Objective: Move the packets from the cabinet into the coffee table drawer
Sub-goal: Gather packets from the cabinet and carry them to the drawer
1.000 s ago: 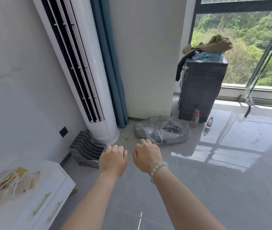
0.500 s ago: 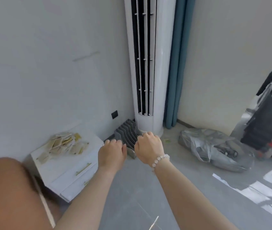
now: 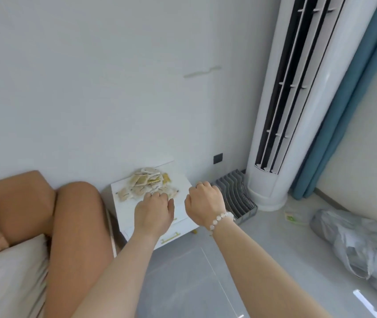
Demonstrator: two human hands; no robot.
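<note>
The packets lie in a messy pile on top of the small white cabinet. They are flat and pale, some cream and some yellow. The pile sits at the back of the cabinet top, close to the wall. The cabinet has gold handles on its front.

The left hand is over the front of the cabinet top, just at the near edge of the pile. Its fingers are curled under and nothing shows in it. I cannot tell if it touches a packet. The right hand is beside it, past the right edge of the cabinet. Its fingers are curled in too, and it holds nothing that can be seen. It has a ring on one finger and a bead bracelet on the wrist.

To the left of the cabinet is a brown sofa with a pale cushion on it. To the right, a grey rack sits on the floor by the wall. Next to the rack stands a tall white air conditioner, with a blue curtain behind it. A crumpled grey bag lies on the shiny grey floor at the far right. A small dark socket is on the wall above the rack.
</note>
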